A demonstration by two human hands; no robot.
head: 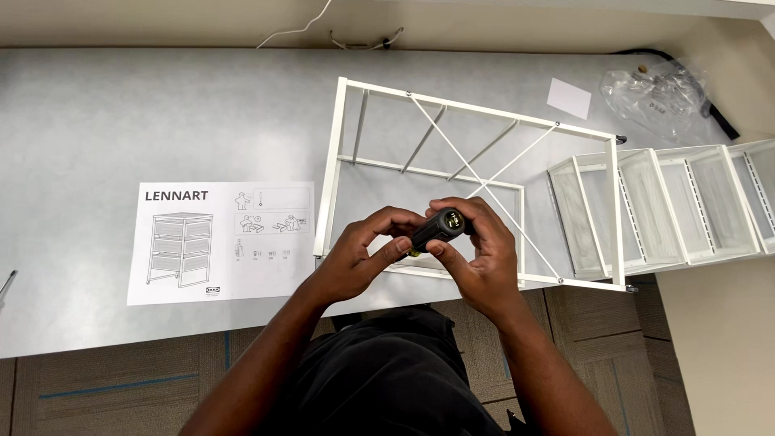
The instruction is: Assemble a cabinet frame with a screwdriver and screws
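Grey tabletop (121,121) is spreading wide before us, bare at the left beyond the printed instruction sheet (222,241). We are holding a short black-handled screwdriver (438,229) over the near rail of the white metal frame (476,186), left hand (355,257) and right hand (476,254) both curled round it. The frame's crossed braces are in; white mesh drawers (670,206) are lying apart, overhanging the right edge.
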